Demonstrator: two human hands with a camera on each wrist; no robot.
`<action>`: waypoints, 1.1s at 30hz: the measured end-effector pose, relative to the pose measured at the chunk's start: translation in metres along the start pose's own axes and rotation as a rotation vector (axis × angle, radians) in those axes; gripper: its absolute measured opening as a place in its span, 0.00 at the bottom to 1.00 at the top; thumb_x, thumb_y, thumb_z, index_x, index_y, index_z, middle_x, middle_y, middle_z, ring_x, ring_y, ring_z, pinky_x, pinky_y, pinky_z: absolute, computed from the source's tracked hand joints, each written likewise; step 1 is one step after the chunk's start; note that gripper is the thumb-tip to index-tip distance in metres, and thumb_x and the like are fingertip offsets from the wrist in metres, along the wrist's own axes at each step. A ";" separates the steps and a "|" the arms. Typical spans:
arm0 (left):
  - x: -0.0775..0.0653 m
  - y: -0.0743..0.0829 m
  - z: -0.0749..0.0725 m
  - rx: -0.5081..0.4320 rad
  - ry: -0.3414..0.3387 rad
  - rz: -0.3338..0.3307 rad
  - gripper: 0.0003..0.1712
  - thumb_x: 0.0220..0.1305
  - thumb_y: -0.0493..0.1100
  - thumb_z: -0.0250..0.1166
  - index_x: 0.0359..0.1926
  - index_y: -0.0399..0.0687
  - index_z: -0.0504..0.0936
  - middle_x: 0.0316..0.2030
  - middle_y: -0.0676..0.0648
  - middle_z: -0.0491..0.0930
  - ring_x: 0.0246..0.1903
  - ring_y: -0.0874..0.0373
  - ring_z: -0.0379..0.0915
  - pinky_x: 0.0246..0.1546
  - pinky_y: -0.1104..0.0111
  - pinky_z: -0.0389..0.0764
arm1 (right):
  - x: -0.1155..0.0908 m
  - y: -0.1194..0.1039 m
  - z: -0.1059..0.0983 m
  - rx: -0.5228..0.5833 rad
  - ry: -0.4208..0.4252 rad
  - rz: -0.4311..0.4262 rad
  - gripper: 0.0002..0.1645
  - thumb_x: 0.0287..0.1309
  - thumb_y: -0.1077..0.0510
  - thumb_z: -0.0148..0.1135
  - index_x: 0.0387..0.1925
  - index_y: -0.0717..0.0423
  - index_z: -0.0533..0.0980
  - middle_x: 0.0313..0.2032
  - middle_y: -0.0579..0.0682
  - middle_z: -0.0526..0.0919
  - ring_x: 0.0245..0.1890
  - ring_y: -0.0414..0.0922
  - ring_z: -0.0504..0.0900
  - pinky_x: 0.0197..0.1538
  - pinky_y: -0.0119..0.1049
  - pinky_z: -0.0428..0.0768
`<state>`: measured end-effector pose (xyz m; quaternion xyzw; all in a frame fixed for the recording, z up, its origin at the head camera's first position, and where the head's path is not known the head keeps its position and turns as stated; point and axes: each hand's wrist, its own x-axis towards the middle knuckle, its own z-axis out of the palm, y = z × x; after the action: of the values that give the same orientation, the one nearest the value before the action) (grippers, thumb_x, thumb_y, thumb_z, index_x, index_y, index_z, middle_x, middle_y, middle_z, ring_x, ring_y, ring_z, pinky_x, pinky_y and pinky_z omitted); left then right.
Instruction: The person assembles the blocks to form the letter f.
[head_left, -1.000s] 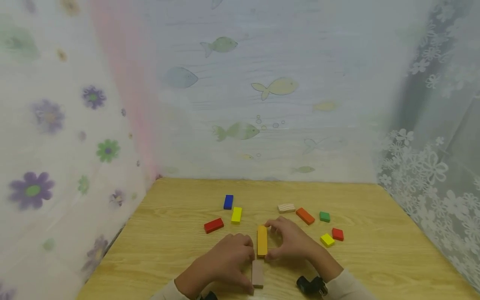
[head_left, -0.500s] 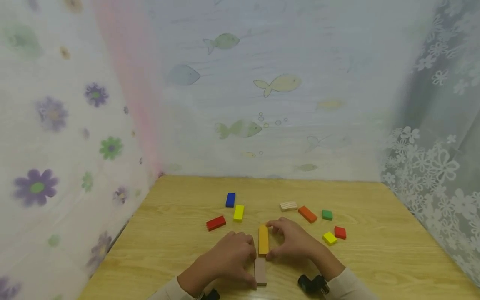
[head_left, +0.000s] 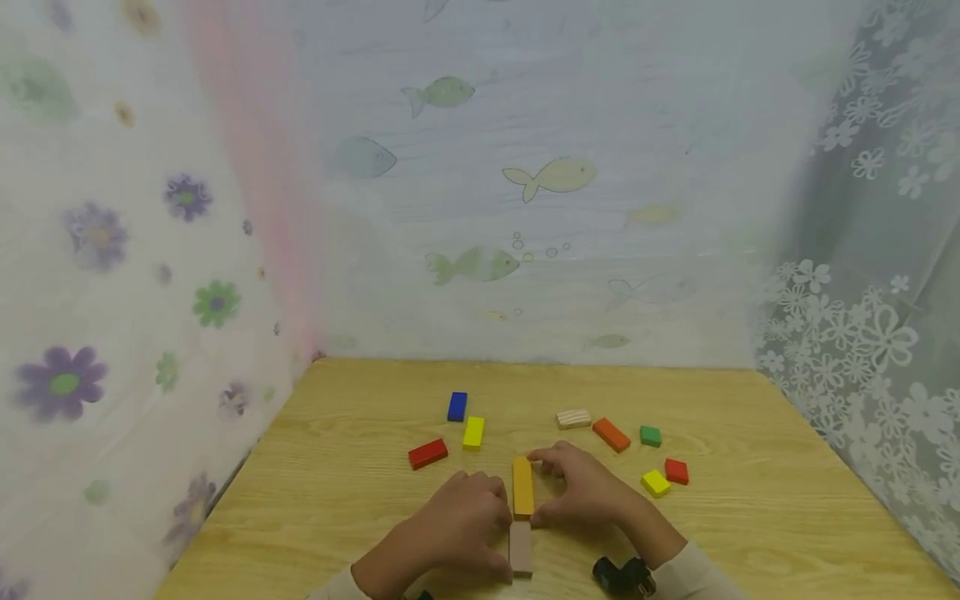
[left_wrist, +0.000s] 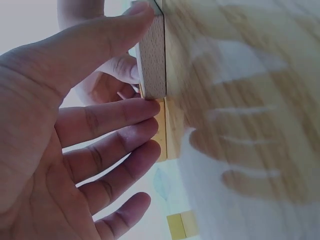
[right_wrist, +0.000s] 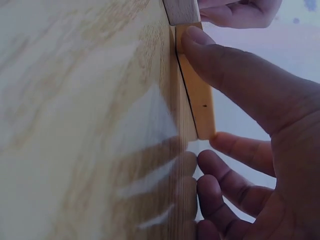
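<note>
An orange block point(head_left: 522, 487) and a plain wooden block point(head_left: 521, 550) lie end to end on the table, in a line running away from me. My left hand point(head_left: 467, 523) holds the plain block lengthwise. In the left wrist view its thumb is on the near end and the index fingertip at the far end, by the joint. My right hand point(head_left: 583, 487) holds the orange block by its ends. The right wrist view shows the thumb at the end by the plain block and the index fingertip at the far end. The other fingers are spread.
Left of the hands lie a red block point(head_left: 427, 454), a yellow block point(head_left: 473, 433) and a blue block point(head_left: 457, 407). On the right are a striped wooden block point(head_left: 573, 419), an orange-red block point(head_left: 611, 435) and small green point(head_left: 650, 436), red point(head_left: 677, 471) and yellow point(head_left: 656, 483) pieces.
The plain block has shifted slightly right, from offset to nearly in line with the orange block, with my left hand at it. The head view has swayed a little.
</note>
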<state>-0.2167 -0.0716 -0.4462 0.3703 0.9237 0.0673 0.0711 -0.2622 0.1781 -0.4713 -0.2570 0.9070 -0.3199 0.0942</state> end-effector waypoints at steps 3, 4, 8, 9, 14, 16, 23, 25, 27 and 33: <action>0.001 0.000 0.001 0.004 0.008 -0.005 0.27 0.43 0.73 0.79 0.41 0.69 0.91 0.41 0.67 0.76 0.41 0.69 0.68 0.43 0.69 0.70 | 0.000 0.001 0.000 0.005 -0.004 0.001 0.52 0.44 0.36 0.83 0.71 0.45 0.73 0.50 0.43 0.78 0.52 0.43 0.77 0.58 0.49 0.78; 0.001 0.001 0.001 0.004 0.011 -0.007 0.27 0.43 0.73 0.79 0.41 0.69 0.91 0.41 0.67 0.76 0.41 0.69 0.69 0.42 0.69 0.70 | 0.000 0.001 0.000 0.008 -0.005 0.001 0.52 0.45 0.36 0.83 0.71 0.45 0.73 0.50 0.43 0.78 0.53 0.43 0.77 0.58 0.50 0.78; 0.001 0.002 0.001 0.005 0.020 -0.020 0.27 0.43 0.73 0.79 0.42 0.68 0.91 0.40 0.66 0.77 0.40 0.69 0.69 0.40 0.69 0.70 | 0.001 0.002 0.000 0.019 -0.013 0.002 0.52 0.45 0.36 0.82 0.71 0.43 0.73 0.51 0.42 0.78 0.54 0.43 0.77 0.59 0.50 0.78; 0.001 0.002 0.000 0.005 0.022 -0.023 0.28 0.43 0.73 0.79 0.42 0.68 0.91 0.40 0.66 0.77 0.39 0.69 0.68 0.40 0.69 0.70 | 0.001 0.002 0.000 0.023 -0.014 0.003 0.52 0.45 0.36 0.82 0.71 0.42 0.73 0.51 0.43 0.78 0.54 0.43 0.77 0.59 0.50 0.78; 0.000 0.005 0.000 -0.006 0.027 -0.030 0.27 0.43 0.73 0.80 0.42 0.68 0.91 0.39 0.66 0.76 0.37 0.69 0.67 0.38 0.70 0.68 | 0.000 0.002 -0.001 0.031 -0.024 0.005 0.52 0.45 0.36 0.82 0.71 0.41 0.73 0.52 0.43 0.78 0.54 0.44 0.77 0.60 0.51 0.78; 0.000 0.006 0.001 -0.008 0.028 -0.032 0.27 0.43 0.72 0.80 0.42 0.68 0.92 0.38 0.66 0.76 0.37 0.69 0.66 0.38 0.70 0.67 | -0.001 0.003 -0.001 0.033 -0.024 0.007 0.52 0.45 0.35 0.82 0.71 0.42 0.73 0.52 0.43 0.78 0.55 0.44 0.77 0.60 0.51 0.77; 0.000 0.007 0.002 -0.036 0.033 -0.048 0.26 0.43 0.71 0.81 0.42 0.68 0.91 0.39 0.67 0.76 0.38 0.70 0.66 0.39 0.70 0.67 | -0.002 0.004 -0.001 0.028 -0.019 -0.001 0.53 0.45 0.34 0.81 0.71 0.43 0.72 0.52 0.43 0.78 0.55 0.44 0.77 0.60 0.51 0.78; 0.000 0.007 0.001 -0.042 0.033 -0.050 0.26 0.43 0.71 0.81 0.42 0.68 0.91 0.39 0.67 0.76 0.38 0.70 0.66 0.39 0.70 0.67 | -0.002 0.004 -0.001 0.027 -0.017 -0.005 0.53 0.45 0.34 0.81 0.72 0.43 0.72 0.52 0.43 0.78 0.55 0.44 0.77 0.60 0.51 0.78; 0.001 0.007 0.001 -0.042 0.032 -0.049 0.26 0.43 0.71 0.81 0.42 0.68 0.92 0.40 0.67 0.76 0.38 0.70 0.67 0.39 0.70 0.68 | -0.002 0.004 -0.001 0.027 -0.015 -0.005 0.52 0.45 0.34 0.81 0.71 0.43 0.72 0.52 0.43 0.78 0.55 0.44 0.78 0.60 0.51 0.78; 0.001 0.007 0.001 -0.034 0.030 -0.048 0.26 0.43 0.71 0.80 0.42 0.68 0.92 0.40 0.67 0.76 0.39 0.70 0.67 0.40 0.70 0.68 | -0.002 0.003 -0.002 0.042 -0.014 -0.001 0.51 0.46 0.35 0.81 0.71 0.43 0.73 0.52 0.43 0.78 0.55 0.44 0.78 0.61 0.51 0.78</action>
<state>-0.2122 -0.0660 -0.4456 0.3457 0.9321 0.0865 0.0653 -0.2623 0.1826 -0.4719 -0.2577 0.8994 -0.3370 0.1056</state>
